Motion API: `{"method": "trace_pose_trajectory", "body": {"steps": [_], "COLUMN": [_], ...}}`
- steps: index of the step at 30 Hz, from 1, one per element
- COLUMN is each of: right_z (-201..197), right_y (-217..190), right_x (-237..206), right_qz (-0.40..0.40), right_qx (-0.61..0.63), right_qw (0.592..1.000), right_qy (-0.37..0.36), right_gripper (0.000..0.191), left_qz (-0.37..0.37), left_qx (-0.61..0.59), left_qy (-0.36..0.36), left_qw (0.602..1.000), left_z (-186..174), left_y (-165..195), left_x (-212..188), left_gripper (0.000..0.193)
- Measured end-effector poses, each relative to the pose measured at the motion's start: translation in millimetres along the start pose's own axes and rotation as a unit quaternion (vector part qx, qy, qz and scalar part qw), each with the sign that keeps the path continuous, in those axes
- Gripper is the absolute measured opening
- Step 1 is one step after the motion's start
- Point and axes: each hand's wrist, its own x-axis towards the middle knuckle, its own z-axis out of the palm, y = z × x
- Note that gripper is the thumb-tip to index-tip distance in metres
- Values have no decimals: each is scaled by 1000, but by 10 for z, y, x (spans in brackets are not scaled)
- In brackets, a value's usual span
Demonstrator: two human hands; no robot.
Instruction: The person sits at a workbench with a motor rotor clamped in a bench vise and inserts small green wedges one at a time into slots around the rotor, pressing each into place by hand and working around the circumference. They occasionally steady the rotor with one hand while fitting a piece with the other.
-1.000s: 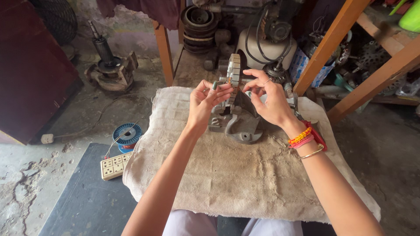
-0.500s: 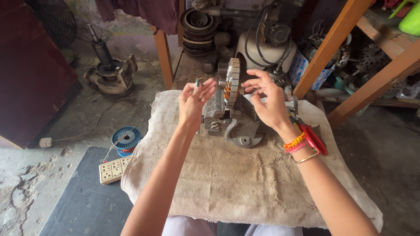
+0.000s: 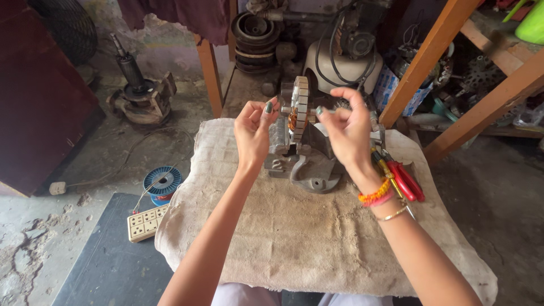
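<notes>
**Both hands raised at the stator ring on the desk**

Your left hand [image 3: 253,131] is lifted beside the stator ring [image 3: 298,107], on its left side, with the fingers [image 3: 268,107] curled loosely and the fingertips close to the ring; I cannot tell if they pinch something thin. Your right hand [image 3: 347,127] is on the other side of the ring, its fingers bent inward, the fingertips near the copper winding; whether they grip a wire is too small to see. The ring stands upright on its edge in a grey metal holder [image 3: 309,167], which rests on the cloth-covered desk [image 3: 294,238]. Pliers with red handles [image 3: 405,178] lie on the cloth just beside your right wrist. On the floor at the left are a blue wire spool [image 3: 161,182] and a white socket strip [image 3: 146,222].
</notes>
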Motion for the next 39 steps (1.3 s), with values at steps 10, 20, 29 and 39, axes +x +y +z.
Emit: {"method": "trace_pose_trajectory", "body": {"steps": [10,20,29,39], "right_z": [-87,-186,-405,-288], "right_y": [252,881,979,885], "right_x": [180,-168,-642,-743], "right_qz": [-165,-135,-43,21], "right_qx": [-125,-233,-247,-196], "right_qw": [973,957,965,978], "right_qy": [106,106,73,-66], "right_gripper": [26,38,39,36], "left_qz": [17,-10,273,332], "left_qx": [193,214,442,495], "left_qy": [14,-16,-110,-284], "left_qw": [981,977,848,751], "left_z": [146,146,135,313], "left_y": [43,-64,-15,-451], "left_x": [80,35,-431,-676], "left_gripper": [12,17,32,40]}}
